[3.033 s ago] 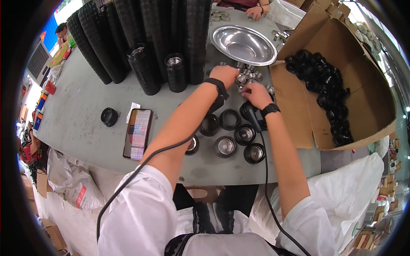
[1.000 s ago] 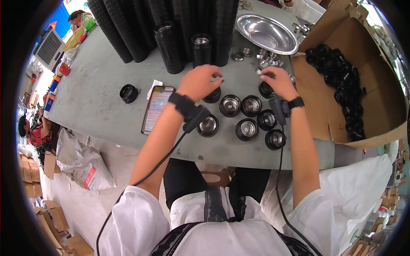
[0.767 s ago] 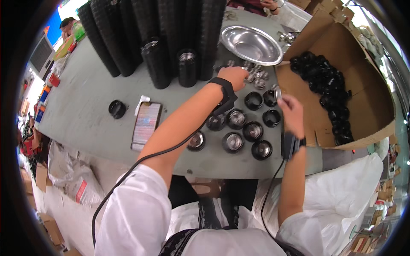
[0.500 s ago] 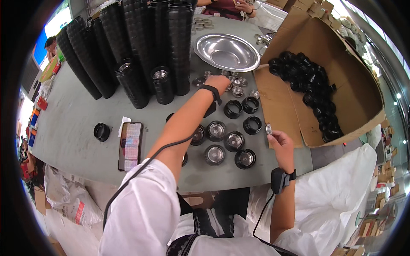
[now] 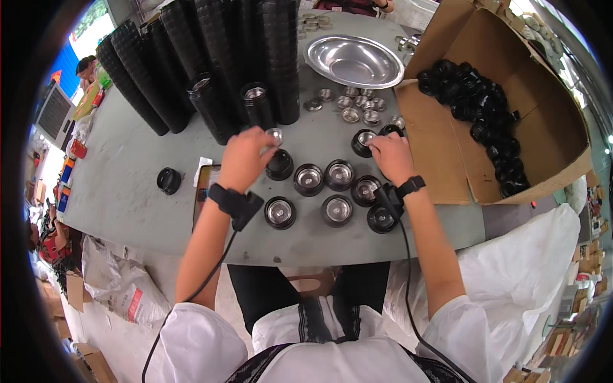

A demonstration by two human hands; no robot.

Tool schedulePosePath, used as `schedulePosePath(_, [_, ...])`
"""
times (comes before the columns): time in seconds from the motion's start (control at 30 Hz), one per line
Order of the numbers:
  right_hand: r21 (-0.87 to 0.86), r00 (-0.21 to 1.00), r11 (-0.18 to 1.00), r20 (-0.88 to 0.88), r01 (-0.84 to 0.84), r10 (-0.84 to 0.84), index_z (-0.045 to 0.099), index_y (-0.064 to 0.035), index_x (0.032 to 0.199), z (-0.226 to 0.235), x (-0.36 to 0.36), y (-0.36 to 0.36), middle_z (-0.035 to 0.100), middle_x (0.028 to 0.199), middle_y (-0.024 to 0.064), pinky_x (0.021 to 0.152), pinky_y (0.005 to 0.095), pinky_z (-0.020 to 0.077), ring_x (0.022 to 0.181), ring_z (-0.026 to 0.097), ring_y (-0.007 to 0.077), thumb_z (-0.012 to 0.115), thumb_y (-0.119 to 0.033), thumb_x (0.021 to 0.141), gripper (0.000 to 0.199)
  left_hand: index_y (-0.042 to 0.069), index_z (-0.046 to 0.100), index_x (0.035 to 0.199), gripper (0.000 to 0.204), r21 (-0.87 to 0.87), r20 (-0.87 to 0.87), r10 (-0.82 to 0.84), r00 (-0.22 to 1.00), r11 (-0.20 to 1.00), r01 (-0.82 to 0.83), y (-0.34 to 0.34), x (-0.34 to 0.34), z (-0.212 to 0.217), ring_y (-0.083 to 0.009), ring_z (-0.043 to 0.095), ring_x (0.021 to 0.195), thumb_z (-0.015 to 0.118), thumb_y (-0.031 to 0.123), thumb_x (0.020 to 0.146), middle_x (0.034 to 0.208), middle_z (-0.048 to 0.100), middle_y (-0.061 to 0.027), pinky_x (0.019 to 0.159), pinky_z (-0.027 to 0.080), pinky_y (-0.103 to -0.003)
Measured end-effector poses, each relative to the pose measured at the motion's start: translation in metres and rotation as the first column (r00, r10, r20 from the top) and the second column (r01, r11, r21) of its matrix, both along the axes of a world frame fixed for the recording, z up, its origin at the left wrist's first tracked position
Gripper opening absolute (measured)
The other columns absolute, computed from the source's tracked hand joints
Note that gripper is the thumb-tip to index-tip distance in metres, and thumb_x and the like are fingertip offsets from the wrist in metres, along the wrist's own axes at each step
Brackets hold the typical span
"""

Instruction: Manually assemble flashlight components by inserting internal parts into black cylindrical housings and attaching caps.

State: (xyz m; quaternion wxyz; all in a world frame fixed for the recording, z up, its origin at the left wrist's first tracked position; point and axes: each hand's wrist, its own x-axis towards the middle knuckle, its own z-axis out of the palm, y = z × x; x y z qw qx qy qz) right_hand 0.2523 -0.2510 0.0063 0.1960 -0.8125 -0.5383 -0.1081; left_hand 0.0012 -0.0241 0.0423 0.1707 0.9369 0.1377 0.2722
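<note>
My left hand (image 5: 246, 158) pinches a small shiny metal cup (image 5: 275, 135) just above a black ring (image 5: 279, 165). The fingers of my right hand (image 5: 392, 155) are closed on another metal cup (image 5: 366, 136), which sits at the opening of a second black ring (image 5: 359, 148). Between and below my hands stand several black rings with metal cups inside, among them one black ring (image 5: 337, 210) near the table's front. Loose metal cups (image 5: 350, 114) lie in a cluster beyond my hands.
Tall stacks of black rings (image 5: 281, 70) rise at the back left. A steel basin (image 5: 357, 62) stands at the far side. To the right, a cardboard box (image 5: 440, 159) holds a heap of black parts (image 5: 491, 127). A phone (image 5: 203, 182) and a lone black ring (image 5: 168, 181) lie leftward.
My left hand has drawn back from the loose cups toward me and left, carrying one metal cup. My right hand has brought its cup from beside the box leftward and away to a black ring.
</note>
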Motion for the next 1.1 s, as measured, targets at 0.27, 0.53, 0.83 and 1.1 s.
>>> schedulePosePath(0.27, [-0.242,0.999,0.970,-0.010,0.030,-0.033,0.070,-0.0136,0.105,0.006,0.000,0.008,0.070,0.097,0.0070,0.089,0.0419,0.0383,0.095,0.060,0.0263,0.061,-0.014,0.076,0.031,0.011,0.067,0.099,0.016,0.123,-0.137,0.033,0.990,0.992,-0.016,-0.020,-0.018,-0.046,-0.0262,0.060,0.091,0.060,0.013,0.085,0.101,0.063,-0.0039,0.078,0.044,-0.040])
schedulePosePath(0.53, [-0.201,0.992,0.980,-0.122,0.014,-0.039,0.068,-0.0101,0.105,0.001,-0.001,0.007,0.067,0.099,0.0082,0.089,0.0418,0.0372,0.094,0.062,0.0265,0.062,-0.015,0.075,0.031,0.010,0.066,0.106,0.029,0.129,-0.261,0.003,0.965,0.991,0.032,-0.023,-0.019,-0.038,-0.0258,0.060,0.088,0.068,0.026,0.082,0.099,0.061,-0.0047,0.076,0.046,-0.039])
schedulePosePath(0.83, [-0.268,0.995,0.964,-0.096,0.000,-0.027,0.067,-0.0112,0.102,0.000,0.002,0.011,0.067,0.096,0.0078,0.086,0.0422,0.0390,0.091,0.063,0.0263,0.062,-0.015,0.075,0.028,0.009,0.067,0.103,0.027,0.107,-0.351,0.086,0.932,0.993,-0.051,-0.036,-0.013,-0.038,-0.0280,0.063,0.078,0.069,0.025,0.081,0.106,0.058,-0.0047,0.067,0.051,-0.039])
schedulePosePath(1.1, [-0.398,0.999,0.917,0.049,0.014,0.006,0.069,-0.0135,0.076,0.018,0.001,0.033,0.067,0.076,0.0074,0.081,0.0404,0.0415,0.077,0.065,0.0274,0.066,-0.020,0.066,0.012,0.008,0.067,0.102,0.026,0.076,-0.377,0.099,0.921,0.994,-0.076,-0.036,-0.013,-0.034,-0.0309,0.064,0.076,0.067,0.026,0.083,0.111,0.058,-0.0053,0.067,0.052,-0.039])
